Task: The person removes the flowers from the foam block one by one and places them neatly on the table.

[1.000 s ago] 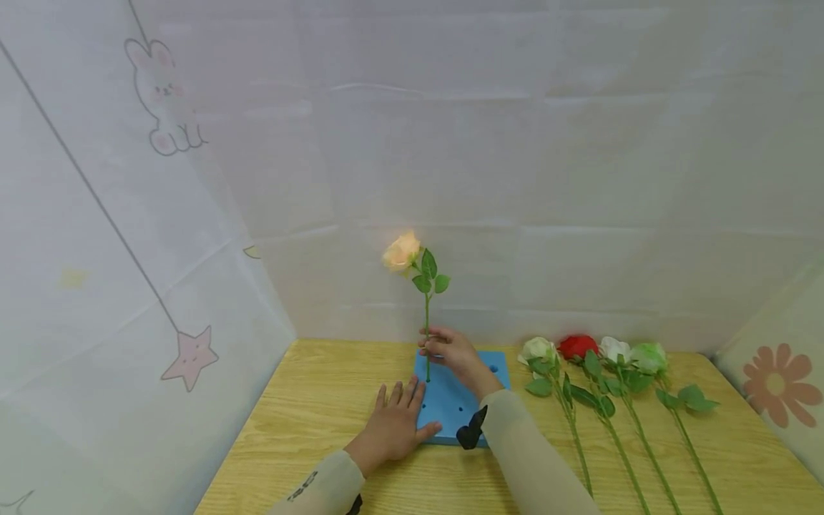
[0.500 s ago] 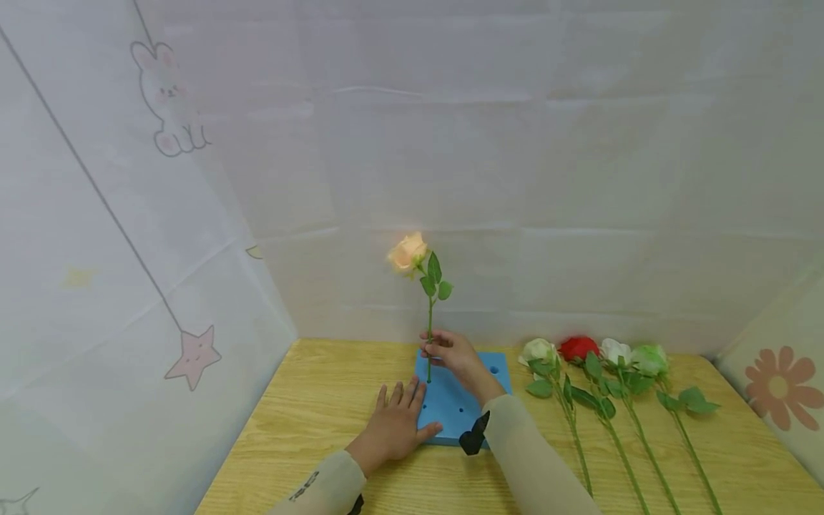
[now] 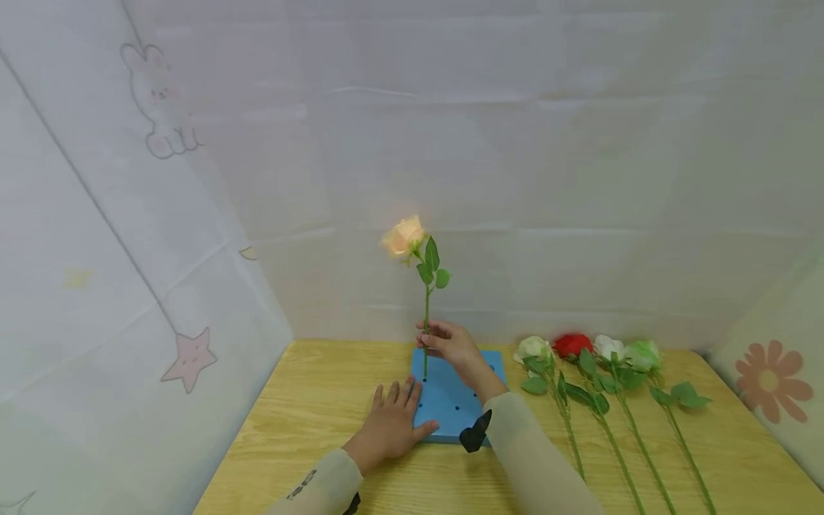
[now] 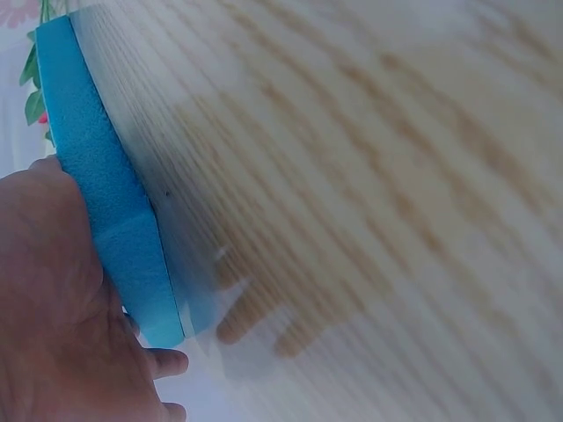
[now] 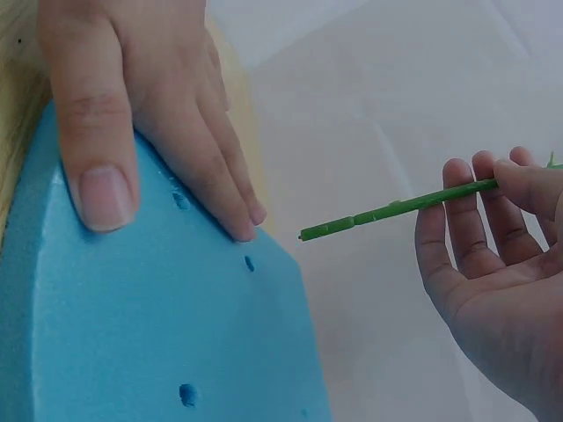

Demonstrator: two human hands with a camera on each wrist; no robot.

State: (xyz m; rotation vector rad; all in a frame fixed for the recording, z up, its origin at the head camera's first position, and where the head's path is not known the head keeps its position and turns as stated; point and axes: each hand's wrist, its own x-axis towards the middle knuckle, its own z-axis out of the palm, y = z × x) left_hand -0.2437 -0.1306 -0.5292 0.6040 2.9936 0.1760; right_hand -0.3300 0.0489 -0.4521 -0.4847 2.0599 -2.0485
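A peach rose (image 3: 404,237) with a green stem (image 5: 396,209) stands nearly upright in my right hand (image 3: 453,347), which pinches the stem between thumb and fingers. In the right wrist view the stem's bare lower end is apart from the blue foam block (image 5: 255,343), just above its surface. My left hand (image 3: 389,429) rests with straight, spread fingers on the block's left edge, the thumb lying along its near corner. Small holes (image 5: 187,395) dot the top of the block, and my right forearm covers part of it in the head view.
To the right on the wooden table (image 3: 322,400) lie a cream rose (image 3: 533,348), a red rose (image 3: 572,345), a white rose (image 3: 608,347) and a pale green rose (image 3: 642,355), stems toward me. A patterned white sheet (image 3: 412,143) hangs behind the table.
My right hand has lifted the peach rose slightly, so its stem end sits a little higher over the block. The left hand stays on the block.
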